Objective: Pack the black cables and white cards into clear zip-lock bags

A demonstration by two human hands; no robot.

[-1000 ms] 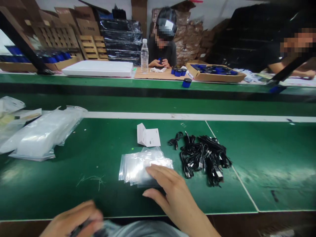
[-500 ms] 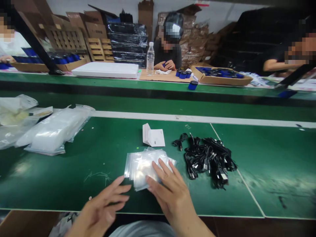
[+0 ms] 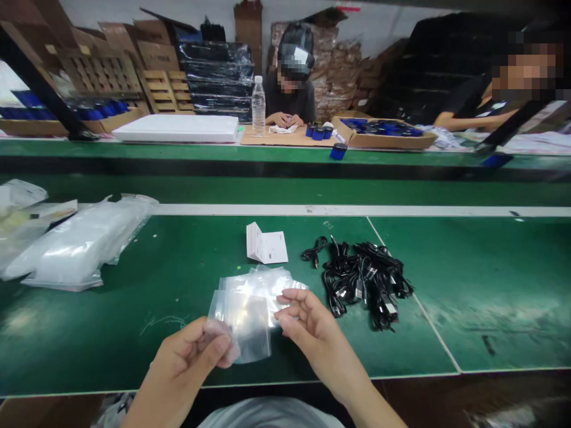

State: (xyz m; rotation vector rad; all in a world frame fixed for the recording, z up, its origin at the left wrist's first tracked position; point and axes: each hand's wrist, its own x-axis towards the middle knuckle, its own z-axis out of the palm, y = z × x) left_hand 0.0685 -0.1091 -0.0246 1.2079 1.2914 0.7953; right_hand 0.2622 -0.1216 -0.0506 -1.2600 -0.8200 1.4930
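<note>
My left hand pinches the left end of a clear plastic bag between thumb and fingers. The bag is raised at the near side of a loose stack of clear plastic bags on the green table. My right hand is at the right of the stack, fingers bent and apart, with nothing visible in it. Whether its fingertips touch the stack I cannot tell. Just beyond the stack stands a folded white leaflet. To the right lies a heap of black cables, with a single coiled cable beside it.
Large packs of clear bags lie at the left. Behind a white strip, a raised green ledge holds a water bottle, a white slab, a carton of blue jars and a loose blue jar. Co-workers sit beyond.
My left hand has moved right and closed on a bag, drawing it toward me from the stack. My right hand has lifted its spread fingers off the stack's top. The camera view has shifted.
</note>
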